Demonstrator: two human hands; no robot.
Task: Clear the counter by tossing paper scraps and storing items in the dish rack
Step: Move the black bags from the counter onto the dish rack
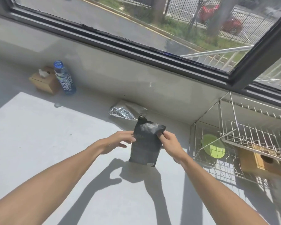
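Upper left of frame: brown cardboard tissue box [44, 81] with white tissue poking out is sitting on the pale grey table [39, 135], just beside and behind a blue plastic bottle [64, 78] standing upright. Both are staying well apart from the hands.

Centre, against the back wall: crumpled silver foil bag [123, 112] is lying on its side on the table, just behind the black pouch.

Centre of frame: matte black flat plastic pouch [145, 143] is being held upright, lower edge at or just above the table, can't tell which. Left hand [116, 141] is touching the pouch's left edge, fingers bent, thumb and fingertips pinching that edge. Right hand [168, 142] is gripping the upper right corner, fingers curled round it. So both grips are pinching the pouch, one per side.

Right of frame: silver wire two-tier dish rack [234, 143] is standing at the table's right end. Lime green round plate [212, 148] is lying in the lower tier, a tan wooden block [256, 159] sitting to its right. Dark object at far right edge on the upper tier, too cropped to tell.
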